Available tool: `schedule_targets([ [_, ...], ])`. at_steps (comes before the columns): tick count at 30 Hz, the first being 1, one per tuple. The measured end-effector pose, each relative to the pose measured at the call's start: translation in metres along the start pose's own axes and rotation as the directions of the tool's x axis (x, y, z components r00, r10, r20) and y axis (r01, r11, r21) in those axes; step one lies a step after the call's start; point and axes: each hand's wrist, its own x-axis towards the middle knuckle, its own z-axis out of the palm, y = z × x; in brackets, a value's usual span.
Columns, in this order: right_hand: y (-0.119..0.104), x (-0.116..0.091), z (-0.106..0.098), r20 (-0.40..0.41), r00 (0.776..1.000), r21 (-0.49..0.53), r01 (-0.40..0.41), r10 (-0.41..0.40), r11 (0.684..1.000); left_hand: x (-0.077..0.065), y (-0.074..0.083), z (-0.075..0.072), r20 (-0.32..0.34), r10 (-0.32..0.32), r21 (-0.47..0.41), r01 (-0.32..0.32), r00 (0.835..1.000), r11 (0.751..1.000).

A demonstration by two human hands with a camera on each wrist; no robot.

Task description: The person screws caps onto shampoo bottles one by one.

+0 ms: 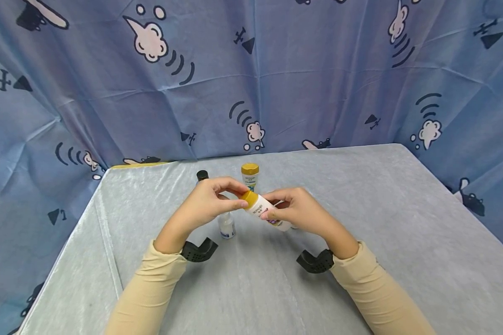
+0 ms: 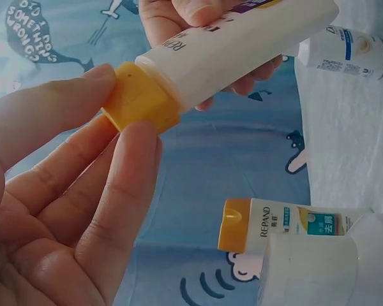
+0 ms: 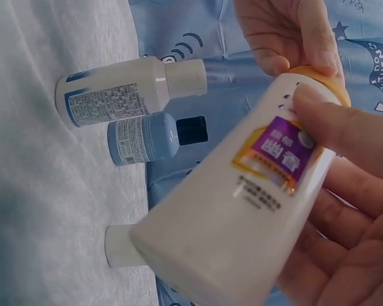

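Observation:
Both hands hold a white bottle (image 1: 272, 215) with a yellow cap (image 1: 250, 198), tilted above the table. My left hand (image 1: 209, 201) pinches the cap between thumb and fingertips, as the left wrist view shows up close. Around the bottle's body curls my right hand (image 1: 299, 209), thumb along its front. A purple and orange label (image 3: 277, 153) shows in the right wrist view. Just behind the hands stands a second yellow-capped bottle (image 1: 250, 176), upright. Beneath the left hand is a white bottle (image 1: 227, 227), partly hidden by it.
A blue bottle with a black cap (image 1: 202, 175) stands behind the left hand; most of it is hidden in the head view. In the right wrist view a small white object (image 3: 122, 245) sits beside the held bottle's base. A pale cloth covers the table (image 1: 402, 223), and a patterned blue curtain (image 1: 310, 93) hangs behind.

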Motion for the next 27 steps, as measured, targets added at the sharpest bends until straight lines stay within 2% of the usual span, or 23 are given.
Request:
schedule_targets([
  [14,0.0004,-0.0018,-0.0035,0.031,0.999,0.041,-0.021,0.019,0.999,-0.0022,0.0006,-0.0006,0.074,0.066,-0.081,-0.06,0.995,0.995],
  [16,0.0007,-0.0012,-0.0036,0.026,0.999,0.048,-0.034,0.033,0.998,-0.0014,0.0004,-0.0005,0.069,0.09,-0.095,-0.083,0.994,0.992],
  [22,0.0023,0.0007,-0.0042,0.003,0.999,0.047,-0.055,0.054,0.997,0.0002,-0.0015,-0.0022,0.001,0.106,-0.113,-0.105,0.994,0.988],
  [27,0.003,0.0006,-0.0052,0.003,0.999,0.041,-0.055,0.055,0.998,0.0013,-0.0034,-0.0003,0.015,0.178,-0.081,-0.176,0.984,0.981],
])
